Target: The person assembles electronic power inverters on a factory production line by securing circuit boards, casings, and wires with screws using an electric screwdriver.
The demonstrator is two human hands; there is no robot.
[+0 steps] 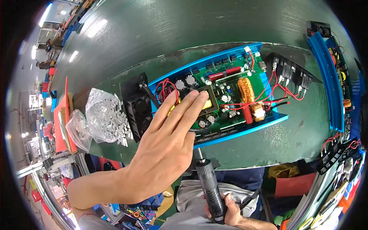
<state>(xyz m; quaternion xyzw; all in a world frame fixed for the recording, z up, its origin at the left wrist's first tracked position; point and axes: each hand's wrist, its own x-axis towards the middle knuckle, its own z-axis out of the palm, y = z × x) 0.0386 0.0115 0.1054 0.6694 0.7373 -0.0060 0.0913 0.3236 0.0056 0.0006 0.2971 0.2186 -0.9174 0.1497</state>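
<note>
My left hand [166,147] lies over a blue metal housing [253,127], its fingers stretched out across the electronics inside. Under and beside the fingertips is a transformer [213,100] with yellow tape. A green circuit board [261,78] with a copper coil [245,90] fills the housing. My right hand [232,211] is wrapped around the grip of a black electric screwdriver [210,184]. The screwdriver's bit points up at the housing's near wall; whether it touches a screw is hidden. A black fan panel [138,107] sits at the housing's left end.
A black socket panel [293,73] hangs by red wires at the housing's right end. Clear bags of small grey metal parts [111,119] lie left. Another blue housing [326,80] stands at the far right. The green bench [283,142] has its near edge before my lap.
</note>
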